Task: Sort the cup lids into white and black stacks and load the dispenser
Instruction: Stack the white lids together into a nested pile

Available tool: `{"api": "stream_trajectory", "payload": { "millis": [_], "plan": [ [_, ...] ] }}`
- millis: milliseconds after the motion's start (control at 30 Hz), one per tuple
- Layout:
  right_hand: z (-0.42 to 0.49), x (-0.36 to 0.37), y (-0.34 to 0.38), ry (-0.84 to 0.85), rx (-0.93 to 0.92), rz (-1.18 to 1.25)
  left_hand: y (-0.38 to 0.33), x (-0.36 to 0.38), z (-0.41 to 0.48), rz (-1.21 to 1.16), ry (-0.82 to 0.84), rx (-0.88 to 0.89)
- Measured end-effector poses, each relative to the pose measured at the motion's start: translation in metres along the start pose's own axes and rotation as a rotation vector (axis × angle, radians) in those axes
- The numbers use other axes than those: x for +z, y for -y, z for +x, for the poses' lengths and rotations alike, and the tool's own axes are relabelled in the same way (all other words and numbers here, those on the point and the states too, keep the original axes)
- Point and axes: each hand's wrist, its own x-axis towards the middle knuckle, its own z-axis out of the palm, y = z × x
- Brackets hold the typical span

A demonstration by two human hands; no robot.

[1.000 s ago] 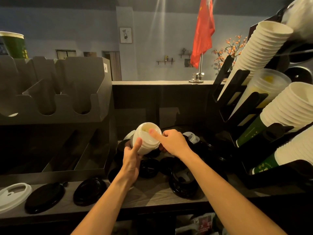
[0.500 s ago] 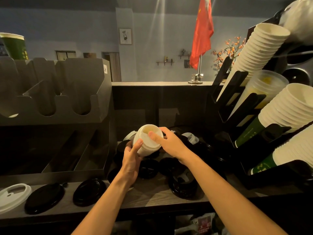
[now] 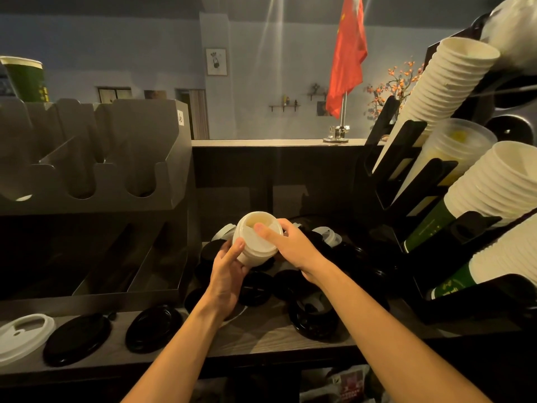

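Head view: white lid stack (image 3: 257, 239) held up off counter, just right of dispenser (image 3: 96, 158). Underneath, left hand (image 3: 228, 274) cups it, thumb up side. On top, right hand (image 3: 293, 248) wraps round rim, thumb pressed on top lid. Loads of black lids (image 3: 255, 287) unstacked, scattered right of dispenser and along its front, plus stray white lid (image 3: 23, 335) there. Slots look near empty. My guess: whites partway, black stack and loading all left.

Dark wood counter (image 3: 261, 334) bears scattered black lids (image 3: 77, 338) and a white lid (image 3: 23, 335).
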Motion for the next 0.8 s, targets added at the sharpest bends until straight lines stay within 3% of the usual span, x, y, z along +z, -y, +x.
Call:
{"api": "stream_trajectory", "payload": {
  "millis": [467, 700, 800],
  "plan": [
    [-0.001, 0.002, -0.002, 0.008, -0.018, -0.126, -0.003, 0.009, -0.002, 0.045, -0.034, 0.030],
    [-0.013, -0.002, 0.006, 0.010, -0.002, -0.037, -0.007, 0.012, -0.007, 0.093, -0.031, 0.083],
    [-0.017, 0.002, 0.012, -0.014, -0.002, 0.007, -0.014, 0.021, -0.014, 0.111, -0.119, 0.133]
  ]
}}
